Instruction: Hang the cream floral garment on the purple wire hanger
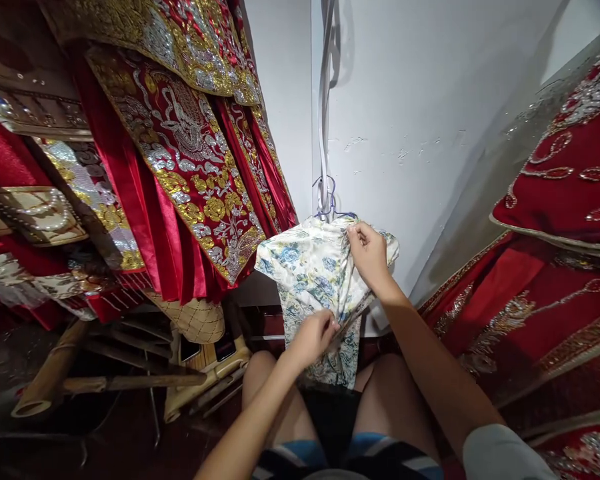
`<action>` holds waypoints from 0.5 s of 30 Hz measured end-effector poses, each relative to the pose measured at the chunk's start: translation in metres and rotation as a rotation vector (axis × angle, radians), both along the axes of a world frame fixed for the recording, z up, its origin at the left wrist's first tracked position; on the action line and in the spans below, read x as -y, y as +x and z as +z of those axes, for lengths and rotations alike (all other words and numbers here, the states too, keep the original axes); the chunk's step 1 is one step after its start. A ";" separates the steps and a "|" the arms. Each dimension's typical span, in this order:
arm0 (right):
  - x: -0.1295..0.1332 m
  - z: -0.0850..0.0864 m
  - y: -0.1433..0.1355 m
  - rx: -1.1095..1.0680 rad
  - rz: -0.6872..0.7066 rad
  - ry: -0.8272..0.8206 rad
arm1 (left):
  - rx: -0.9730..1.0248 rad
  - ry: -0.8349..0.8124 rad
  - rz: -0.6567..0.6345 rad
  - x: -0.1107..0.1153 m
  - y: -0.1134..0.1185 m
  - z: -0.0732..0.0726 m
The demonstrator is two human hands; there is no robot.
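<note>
A short-sleeved white shirt (300,257) with blue and yellow flowers hangs in front of me on a dark blue wire hanger (333,197). My right hand (367,250) pinches the cloth near the collar, on the right side of the front. Lower down, my left hand (314,339) has its fingers closed on the same shirt at the front edge. Between the two hands the fabric is drawn into a slanting fold. Below the shirt hangs more patterned cloth (347,353); I cannot tell whether it is a separate garment.
Red dresses with gold and silver embroidery (195,153) hang at left. Another beaded red garment (545,200) is at right. A bamboo chair (205,387) stands low on the left. A white strap (325,100) runs down the wall (405,87) to the hanger.
</note>
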State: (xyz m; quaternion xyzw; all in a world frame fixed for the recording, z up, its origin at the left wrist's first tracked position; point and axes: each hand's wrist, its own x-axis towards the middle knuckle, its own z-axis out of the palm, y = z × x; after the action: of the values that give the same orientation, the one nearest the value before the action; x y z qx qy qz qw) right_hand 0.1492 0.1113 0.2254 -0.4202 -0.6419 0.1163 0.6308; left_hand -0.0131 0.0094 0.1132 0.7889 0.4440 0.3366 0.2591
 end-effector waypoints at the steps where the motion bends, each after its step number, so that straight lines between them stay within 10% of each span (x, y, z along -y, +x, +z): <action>1: 0.003 0.000 -0.002 -0.057 0.021 -0.004 | 0.010 0.036 -0.008 -0.007 -0.003 0.013; 8: 0.027 0.000 -0.017 -0.299 0.248 -0.095 | 0.224 0.445 0.114 -0.060 0.005 0.114; 15: 0.011 -0.043 -0.022 -0.371 0.258 -0.202 | 0.171 0.612 0.241 -0.077 0.014 0.124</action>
State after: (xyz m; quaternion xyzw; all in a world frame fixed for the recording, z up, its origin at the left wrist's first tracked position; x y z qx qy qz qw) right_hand 0.1272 0.1007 0.1825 -0.3672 -0.5486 0.3346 0.6725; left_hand 0.0013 0.0863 0.2371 0.7408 0.3892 0.5474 0.0049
